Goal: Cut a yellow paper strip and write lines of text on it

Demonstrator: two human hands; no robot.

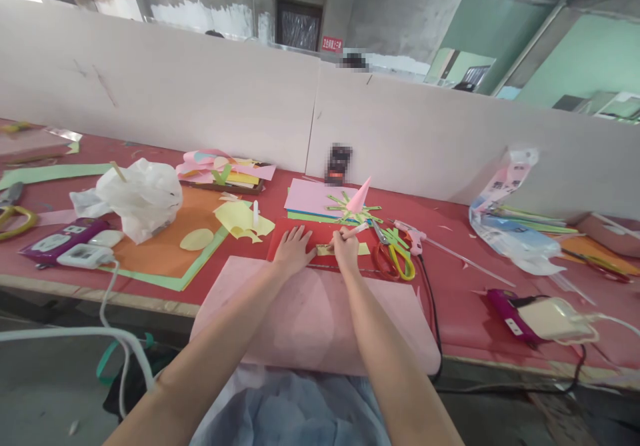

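My left hand (294, 249) lies flat on a red sheet (285, 227), fingers spread, holding it down. My right hand (346, 245) is closed around a slim whitish pen (357, 229), its tip hidden near a small yellow strip (323, 251) between the hands. Another yellow piece (363, 249) lies just right of my right hand. Scissors (397, 259) with red and yellow handles rest at the sheet's right edge. Beside them is a pink glue gun (416, 239). Behind my right hand stands a pink paper cone (361, 197) among green patterned strips (340, 204).
A pink mat (310, 319) covers the table's front edge. Purple power strips (65, 241) with cables sit at both sides. A white plastic bag (143, 193), a tray of paper scraps (253, 186) and orange paper (150, 253) lie left. A white partition (225, 106) closes the back.
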